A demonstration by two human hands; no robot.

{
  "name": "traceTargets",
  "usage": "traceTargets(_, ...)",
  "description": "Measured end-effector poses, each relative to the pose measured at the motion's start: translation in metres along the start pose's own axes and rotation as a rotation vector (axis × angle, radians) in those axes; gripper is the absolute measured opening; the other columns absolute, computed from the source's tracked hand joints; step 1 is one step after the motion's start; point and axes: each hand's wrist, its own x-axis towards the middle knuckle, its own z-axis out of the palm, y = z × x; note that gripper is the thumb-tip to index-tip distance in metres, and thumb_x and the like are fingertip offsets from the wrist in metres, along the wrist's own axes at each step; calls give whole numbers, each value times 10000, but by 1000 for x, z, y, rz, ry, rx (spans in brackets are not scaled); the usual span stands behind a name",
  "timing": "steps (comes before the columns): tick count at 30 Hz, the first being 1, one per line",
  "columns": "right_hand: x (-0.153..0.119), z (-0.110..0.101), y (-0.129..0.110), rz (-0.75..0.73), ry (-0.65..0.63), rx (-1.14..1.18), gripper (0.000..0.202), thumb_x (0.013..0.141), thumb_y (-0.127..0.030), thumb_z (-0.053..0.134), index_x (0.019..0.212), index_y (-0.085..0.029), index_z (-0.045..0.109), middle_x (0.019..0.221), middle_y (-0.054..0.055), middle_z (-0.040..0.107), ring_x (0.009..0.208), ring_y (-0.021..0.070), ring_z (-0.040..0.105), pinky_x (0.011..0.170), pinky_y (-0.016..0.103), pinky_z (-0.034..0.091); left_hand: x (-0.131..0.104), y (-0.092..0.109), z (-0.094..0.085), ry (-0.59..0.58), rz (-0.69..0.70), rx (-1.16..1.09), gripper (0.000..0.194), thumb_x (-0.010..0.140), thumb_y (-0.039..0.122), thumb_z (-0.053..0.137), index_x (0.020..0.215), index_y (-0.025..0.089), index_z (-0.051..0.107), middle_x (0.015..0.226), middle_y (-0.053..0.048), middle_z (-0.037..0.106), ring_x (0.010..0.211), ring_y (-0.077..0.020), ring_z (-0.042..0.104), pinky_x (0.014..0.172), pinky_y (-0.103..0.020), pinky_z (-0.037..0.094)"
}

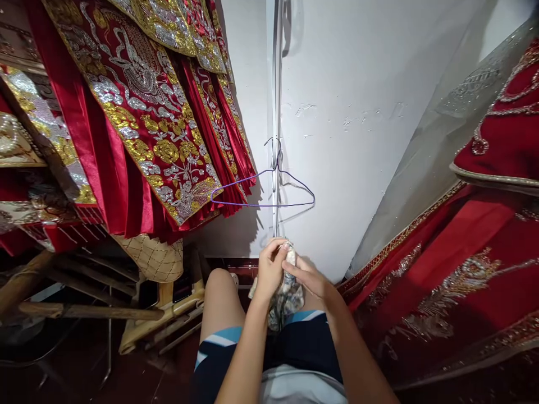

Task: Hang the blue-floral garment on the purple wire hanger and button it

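A piece of patterned cloth (pixel 290 297), pale with grey and yellowish marks, hangs bunched between my two hands above my lap. My left hand (pixel 272 266) pinches its top edge between thumb and fingers. From the other side, my right hand (pixel 309 278) closes on the same cloth, with its thumb or a finger laid across the front. What kind of cloth item it is cannot be made out. Just beyond my hands, a purple wire hanger (pixel 263 205) hangs bare against a white vertical strip (pixel 275 112) on the wall.
Red robes with gold and silver sequins (pixel 168 123) hang at left. Below them stand wooden frames or chairs (pixel 168 314). On the right hang more red beaded garments (pixel 455 280) and a sheer cover (pixel 404 168). The white wall (pixel 357 73) is in front.
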Motion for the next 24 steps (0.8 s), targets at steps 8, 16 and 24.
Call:
traceTargets(8,27,-18,-33,-51,-51,-235,96,677,-238,690,714,-150,696,713,34,707,668,196,631,633,291,474,-21,-14,-64,-484,-286,182,346,899,523,562,1050,229,664,1047,-68,706,1010,-255,630,907,-335,484)
traceTargets(16,138,-43,-56,-375,448,-266,222,731,-354,570,815,-186,688,864,43,707,892,196,611,891,328,459,5,7,-114,-460,-346,757,416,706,502,706,467,229,501,440,-2,502,477,-194,503,550,-277,385)
traceTargets(24,134,-60,-44,-281,438,-410,258,683,-363,604,526,-211,466,495,-63,422,553,123,373,570,258,299,54,60,-157,-362,-131,1102,216,789,399,591,727,222,698,828,-106,740,809,-274,678,761,-321,489)
